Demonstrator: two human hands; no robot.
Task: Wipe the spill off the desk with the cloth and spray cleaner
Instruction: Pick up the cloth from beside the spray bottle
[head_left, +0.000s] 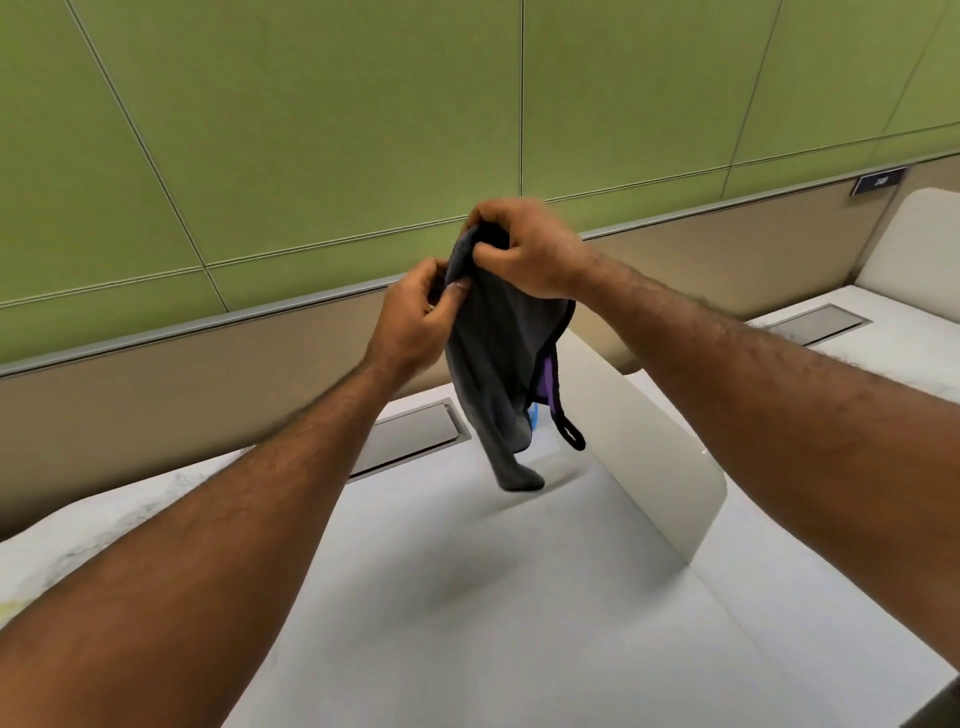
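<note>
Grey microfibre, soft and napped, forms the cloth (493, 364), which I see hanging at frame centre above the desk (467, 597). Its reverse face shows purple at the right edge, bound in a dark hem, and a small dark hanging loop (571, 434) dangles at the lower right of the fabric. The lowest grey corner reaches down close to the desk surface; I cannot tell whether it touches.

The left hand (410, 325) is closed on the cloth's upper left edge, thumb and fingers pinching the fabric. The right hand (524, 249) is clamped on the bunched top of the cloth, slightly higher in frame. The two hands are close together.

The desk is smooth, matt and white, with faint marbling at the left of the frame. A rectangular brushed-metal flap (415, 439) sits flush in it left of centre. A thin white divider (649, 447) with a rounded corner stands upright right of centre. A small blue item (533, 418) shows behind the cloth; I cannot identify it.

Green felt-like wall panels (311, 130) fill the upper frame. A dark plate (879, 182) at upper right carries writing too blurred to read.
</note>
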